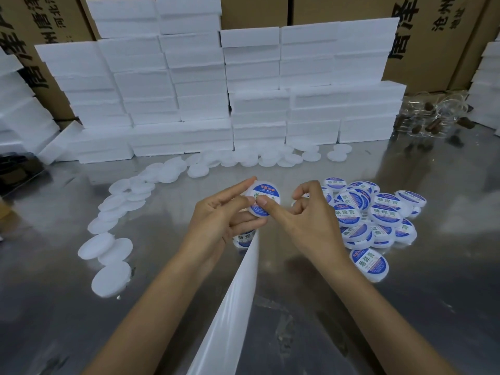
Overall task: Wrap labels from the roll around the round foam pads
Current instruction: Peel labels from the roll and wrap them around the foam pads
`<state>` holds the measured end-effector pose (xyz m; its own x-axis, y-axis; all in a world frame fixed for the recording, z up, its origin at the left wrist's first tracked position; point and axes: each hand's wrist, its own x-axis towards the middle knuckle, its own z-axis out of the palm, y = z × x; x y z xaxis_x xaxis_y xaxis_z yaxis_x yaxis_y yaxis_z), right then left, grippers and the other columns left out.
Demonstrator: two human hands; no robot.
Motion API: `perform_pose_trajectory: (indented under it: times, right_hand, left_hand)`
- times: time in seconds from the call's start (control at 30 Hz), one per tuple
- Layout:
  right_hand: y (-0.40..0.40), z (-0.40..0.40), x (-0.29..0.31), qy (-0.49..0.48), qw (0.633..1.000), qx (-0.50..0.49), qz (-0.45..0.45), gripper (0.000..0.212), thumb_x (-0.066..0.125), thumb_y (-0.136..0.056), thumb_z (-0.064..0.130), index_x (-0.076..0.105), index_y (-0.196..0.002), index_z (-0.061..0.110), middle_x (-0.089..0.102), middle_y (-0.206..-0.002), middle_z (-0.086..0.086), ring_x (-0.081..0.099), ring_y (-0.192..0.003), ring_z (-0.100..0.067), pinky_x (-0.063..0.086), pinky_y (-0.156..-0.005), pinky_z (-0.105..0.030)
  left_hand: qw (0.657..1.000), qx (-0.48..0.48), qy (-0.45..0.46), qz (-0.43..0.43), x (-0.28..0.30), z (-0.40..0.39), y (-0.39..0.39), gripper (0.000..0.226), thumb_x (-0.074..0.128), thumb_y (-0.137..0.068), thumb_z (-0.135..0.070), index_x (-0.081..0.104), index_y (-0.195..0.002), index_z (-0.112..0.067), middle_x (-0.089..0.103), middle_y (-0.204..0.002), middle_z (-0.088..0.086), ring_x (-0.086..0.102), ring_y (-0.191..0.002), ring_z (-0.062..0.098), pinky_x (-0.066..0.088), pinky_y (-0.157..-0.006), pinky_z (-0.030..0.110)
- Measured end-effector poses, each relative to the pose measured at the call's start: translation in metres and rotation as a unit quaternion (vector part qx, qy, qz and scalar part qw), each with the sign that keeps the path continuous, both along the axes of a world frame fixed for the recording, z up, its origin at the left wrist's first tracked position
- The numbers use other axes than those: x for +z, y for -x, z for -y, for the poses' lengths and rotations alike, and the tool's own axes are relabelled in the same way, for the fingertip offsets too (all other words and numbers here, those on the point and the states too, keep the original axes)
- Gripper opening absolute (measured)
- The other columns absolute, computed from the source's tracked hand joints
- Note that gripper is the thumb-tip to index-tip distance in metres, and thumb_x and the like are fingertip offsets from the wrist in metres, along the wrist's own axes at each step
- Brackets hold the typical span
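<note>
My left hand [219,215] holds a round white foam pad [263,197] above the table, fingers curled round its edge. A blue-and-white label covers the pad's face. The index finger of my right hand [303,215] presses on that label; its other fingers are loosely curled. A white backing strip [238,293] runs from under my hands toward the bottom edge, with one label [243,238] on it just below my left hand. Bare foam pads [113,277] lie in a curved row at the left. Several labelled pads [376,215] are heaped at the right.
The metal table [405,307] is shiny and reflective. White foam blocks [205,85] are stacked across the back, with cardboard boxes [438,36] behind them. Clear containers with brown pieces [435,115] sit at the back right. A dark object [16,169] lies at the far left.
</note>
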<state>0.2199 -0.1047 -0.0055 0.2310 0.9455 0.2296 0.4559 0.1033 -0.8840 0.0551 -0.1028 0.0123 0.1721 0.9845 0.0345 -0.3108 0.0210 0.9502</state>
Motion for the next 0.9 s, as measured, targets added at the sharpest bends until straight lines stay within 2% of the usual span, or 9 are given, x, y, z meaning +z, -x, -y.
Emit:
perform_pose_trajectory:
  times: [0.1,0.17,0.27,0.47,0.6,0.67,0.73,0.8,0.9]
  right_hand:
    - [-0.003,-0.001,-0.007,-0.058,0.995,-0.001,0.084,0.068,0.050,-0.061,0.094,0.040,-0.082,0.031,0.047,-0.059,0.011,0.047,-0.054,-0.006,0.036,-0.051,-0.027]
    - [-0.001,-0.001,-0.011,-0.105,0.985,-0.001,0.140,0.066,0.043,-0.065,0.095,0.038,-0.074,0.030,0.051,-0.066,0.017,0.049,-0.059,-0.006,0.029,-0.047,-0.025]
    - [-0.002,-0.003,-0.013,-0.140,0.972,-0.006,0.190,0.062,0.037,-0.075,0.090,0.035,-0.070,0.029,0.048,-0.060,0.009,0.051,-0.065,-0.007,0.025,-0.046,-0.024]
    - [-0.005,-0.011,-0.016,-0.182,0.972,0.019,0.148,0.046,0.036,-0.096,0.061,0.032,-0.063,0.030,0.040,-0.047,0.006,0.044,-0.049,-0.015,0.024,-0.045,-0.020]
    - [-0.006,-0.012,-0.019,-0.179,0.975,0.047,0.120,0.038,0.037,-0.102,0.046,0.049,-0.072,0.028,0.055,-0.056,0.019,0.053,-0.054,-0.004,0.032,-0.048,-0.015]
    - [-0.006,-0.010,-0.017,-0.166,0.980,0.077,0.074,0.042,0.038,-0.103,0.049,0.056,-0.075,0.022,0.057,-0.060,0.013,0.053,-0.055,-0.009,0.034,-0.050,-0.020]
    - [-0.006,-0.009,-0.015,-0.150,0.981,0.104,0.059,0.049,0.037,-0.096,0.064,0.052,-0.074,0.023,0.053,-0.059,0.006,0.048,-0.054,-0.011,0.036,-0.052,-0.029]
    - [-0.005,-0.006,-0.014,-0.122,0.981,0.118,0.096,0.055,0.041,-0.084,0.079,0.044,-0.073,0.026,0.050,-0.058,0.009,0.045,-0.054,-0.010,0.037,-0.052,-0.030]
    - [-0.002,-0.002,-0.016,-0.102,0.974,0.113,0.167,0.057,0.050,-0.076,0.082,0.042,-0.076,0.026,0.050,-0.061,0.011,0.046,-0.056,-0.010,0.037,-0.052,-0.030]
  left_hand:
    - [0.998,-0.017,0.032,0.050,0.002,0.000,-0.003,0.032,0.058,-0.093,-0.003,0.070,-0.122,-0.013,0.074,-0.109,0.019,0.074,-0.098,0.035,0.061,-0.075,0.032]
    - [0.995,-0.038,0.049,0.075,0.002,0.002,-0.005,0.033,0.052,-0.096,-0.007,0.067,-0.125,-0.010,0.075,-0.108,0.018,0.073,-0.101,0.035,0.061,-0.077,0.034]
    - [0.993,-0.055,0.060,0.084,0.002,0.003,-0.007,0.033,0.049,-0.097,-0.012,0.066,-0.126,-0.008,0.074,-0.110,0.020,0.072,-0.103,0.035,0.061,-0.077,0.034]
    - [0.999,-0.052,0.006,0.014,-0.003,0.002,-0.007,0.043,0.059,-0.092,0.006,0.063,-0.130,-0.013,0.073,-0.113,0.019,0.072,-0.104,0.034,0.061,-0.084,0.035]
    - [0.997,-0.051,-0.038,-0.047,-0.006,0.002,-0.008,0.050,0.062,-0.089,0.012,0.065,-0.129,-0.018,0.073,-0.113,0.018,0.072,-0.103,0.034,0.061,-0.085,0.036]
    - [0.997,-0.042,-0.043,-0.055,-0.005,0.002,-0.006,0.043,0.064,-0.088,0.012,0.069,-0.122,-0.015,0.074,-0.108,0.017,0.073,-0.098,0.035,0.062,-0.080,0.035]
    - [0.997,-0.021,-0.043,-0.055,-0.004,0.002,-0.004,0.036,0.066,-0.088,0.009,0.070,-0.117,-0.012,0.075,-0.103,0.018,0.075,-0.092,0.034,0.062,-0.075,0.033]
    - [0.998,0.011,-0.040,-0.048,-0.003,0.000,-0.002,0.027,0.068,-0.089,0.002,0.070,-0.113,-0.010,0.076,-0.097,0.019,0.076,-0.083,0.032,0.062,-0.071,0.032]
    - [0.996,0.063,-0.042,-0.048,-0.003,-0.002,-0.001,0.018,0.070,-0.090,-0.006,0.072,-0.107,-0.012,0.077,-0.090,0.019,0.075,-0.071,0.025,0.061,-0.065,0.030]
